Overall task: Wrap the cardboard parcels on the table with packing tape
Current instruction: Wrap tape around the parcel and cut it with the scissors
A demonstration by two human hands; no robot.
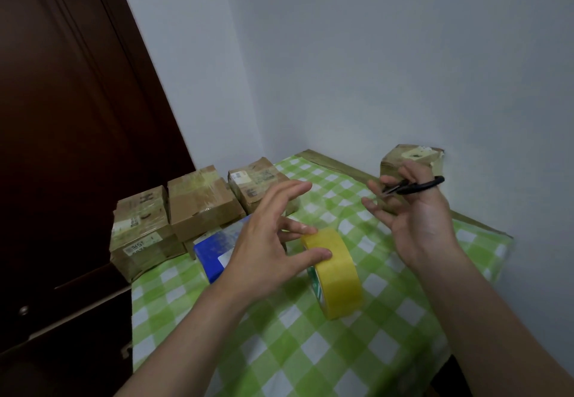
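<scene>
Two bare forearms reach in from the bottom of the frame over a surface [310, 350] covered in a green-and-white checked cloth. At centre, a yellow roll [338, 272] of packing tape stands tilted on its edge and appears to rest on the cloth. The left grip [264, 241] pinches the roll's upper rim between thumb and one finger, with the other fingers spread loose above. Right of centre, the right grip [416, 219] is raised and curled round black scissors [416, 186] whose blades point left. Just behind the left grip lies a blue box [211, 254], partly hidden. Further back, at middle left, three brown cardboard boxes sit in a close row: the left parcel [139, 229], the middle parcel [202, 204] and the right parcel [257, 188]. A far parcel [413, 157] sits at upper right against the pale wall. All four carry old tape or labels, and none is in hand. The roll looks light and stiff with a slick face, so it is best held through its core or across the rim. The parcels look light and rigid but dented, with soft corners, so they are best taken by opposite flat sides.
</scene>
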